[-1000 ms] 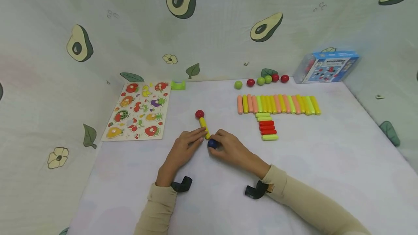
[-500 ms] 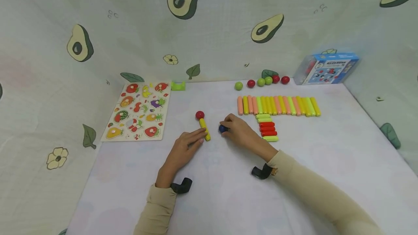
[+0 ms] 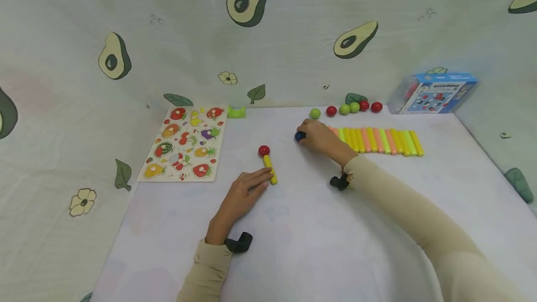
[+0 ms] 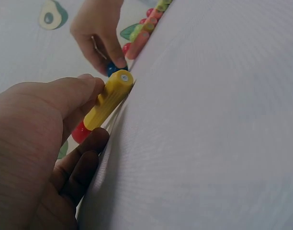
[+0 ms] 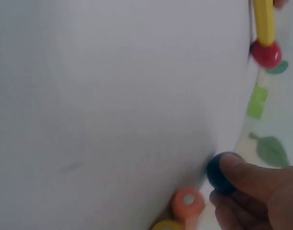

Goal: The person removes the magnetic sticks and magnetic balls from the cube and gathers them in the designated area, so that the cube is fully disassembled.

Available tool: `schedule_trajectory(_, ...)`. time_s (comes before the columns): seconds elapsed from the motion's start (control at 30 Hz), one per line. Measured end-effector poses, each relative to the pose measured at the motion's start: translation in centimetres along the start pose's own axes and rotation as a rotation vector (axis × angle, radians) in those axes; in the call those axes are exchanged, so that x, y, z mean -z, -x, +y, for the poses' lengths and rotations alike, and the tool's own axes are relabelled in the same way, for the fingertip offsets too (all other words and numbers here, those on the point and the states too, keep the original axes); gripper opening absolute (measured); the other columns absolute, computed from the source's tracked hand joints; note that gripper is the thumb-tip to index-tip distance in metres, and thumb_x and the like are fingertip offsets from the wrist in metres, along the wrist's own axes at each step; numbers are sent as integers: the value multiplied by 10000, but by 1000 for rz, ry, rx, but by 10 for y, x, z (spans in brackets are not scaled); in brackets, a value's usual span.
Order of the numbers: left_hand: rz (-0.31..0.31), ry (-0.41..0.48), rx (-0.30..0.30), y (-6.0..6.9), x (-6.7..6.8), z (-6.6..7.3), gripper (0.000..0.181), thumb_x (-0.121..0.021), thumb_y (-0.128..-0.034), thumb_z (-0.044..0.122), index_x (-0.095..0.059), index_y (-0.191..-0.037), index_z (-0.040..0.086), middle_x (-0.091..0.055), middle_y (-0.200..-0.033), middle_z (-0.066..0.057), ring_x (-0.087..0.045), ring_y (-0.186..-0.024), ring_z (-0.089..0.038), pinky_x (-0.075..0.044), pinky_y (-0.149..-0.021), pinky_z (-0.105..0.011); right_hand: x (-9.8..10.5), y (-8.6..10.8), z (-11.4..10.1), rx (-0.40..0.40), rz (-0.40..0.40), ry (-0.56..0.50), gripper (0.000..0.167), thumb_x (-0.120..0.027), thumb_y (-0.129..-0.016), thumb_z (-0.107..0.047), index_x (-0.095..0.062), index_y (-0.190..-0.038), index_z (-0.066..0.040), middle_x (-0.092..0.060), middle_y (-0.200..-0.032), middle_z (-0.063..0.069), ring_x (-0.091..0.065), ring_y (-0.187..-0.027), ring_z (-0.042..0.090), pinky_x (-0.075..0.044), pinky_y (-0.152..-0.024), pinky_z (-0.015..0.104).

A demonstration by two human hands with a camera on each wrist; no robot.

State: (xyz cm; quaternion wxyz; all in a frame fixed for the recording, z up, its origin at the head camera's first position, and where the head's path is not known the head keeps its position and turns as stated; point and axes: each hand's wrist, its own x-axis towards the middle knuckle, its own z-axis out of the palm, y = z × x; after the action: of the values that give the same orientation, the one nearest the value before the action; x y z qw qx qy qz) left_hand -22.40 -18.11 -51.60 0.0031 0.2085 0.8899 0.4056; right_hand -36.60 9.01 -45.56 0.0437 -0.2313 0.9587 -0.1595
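My left hand (image 3: 244,195) rests on the table, its thumb and fingers against a short yellow toy stick (image 4: 108,100). A round pale insert shows in the stick's near end. At the far end, a red ball (image 3: 264,151) adjoins the stick. Farther back and to the right, my right hand (image 3: 320,138) pinches a dark blue ball (image 5: 220,173) between thumb and fingers. In the right wrist view this ball is beside the end of an orange stick (image 5: 188,203). My right hand and forearm hide the left part of the stick row and the short sticks below it.
A row of yellow, pink and green sticks (image 3: 383,141) lies right of centre. Behind it sit several red and green balls (image 3: 344,109) and a blue toy box (image 3: 436,93). At the left are a fruit puzzle board (image 3: 184,146) and a green piece (image 3: 237,113).
My right hand has carried the blue ball away from the yellow stick's near end, back and to the right, toward the stick row. My left hand has stayed at the yellow stick.
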Motion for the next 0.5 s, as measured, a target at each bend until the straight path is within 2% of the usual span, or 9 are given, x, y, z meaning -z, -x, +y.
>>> schedule_trajectory(0.17, -11, 3, 24, 0, 0, -1, 358, -594, -1024, 307, -618, -1381, 322, -471, -1468, 232, -498, -1204, -88, -464, -952, -393, 3, -27, 14, -7, 28, 58, 407, -748, -918, -137, -646, -1282, 16, -648, -1238, 187, -589, -1101, 334, -479, -1001, 448)
schedule_trajectory(0.33, -21, 19, 44, 1, 0, -1, 362, -590, -1025, 316, -610, -1385, 341, -461, -1466, 255, -488, -1180, -59, -479, -920, -366, 7, -50, 25, 27, 76, 130, 286, -749, -902, -84, -693, -1152, 44, -684, -1051, 198, -574, -955, 341, -496, -907, 451)
schedule_trajectory(0.5, -21, 12, 43, -2, -2, -1, 360, -587, -1026, 317, -610, -1385, 342, -452, -1464, 273, -482, -1182, -51, -467, -924, -375, 15, -66, 35, 44, 121, 236, 204, -749, -883, -71, -724, -1040, 58, -659, -954, 206, -552, -903, 364, -477, -855, 473)
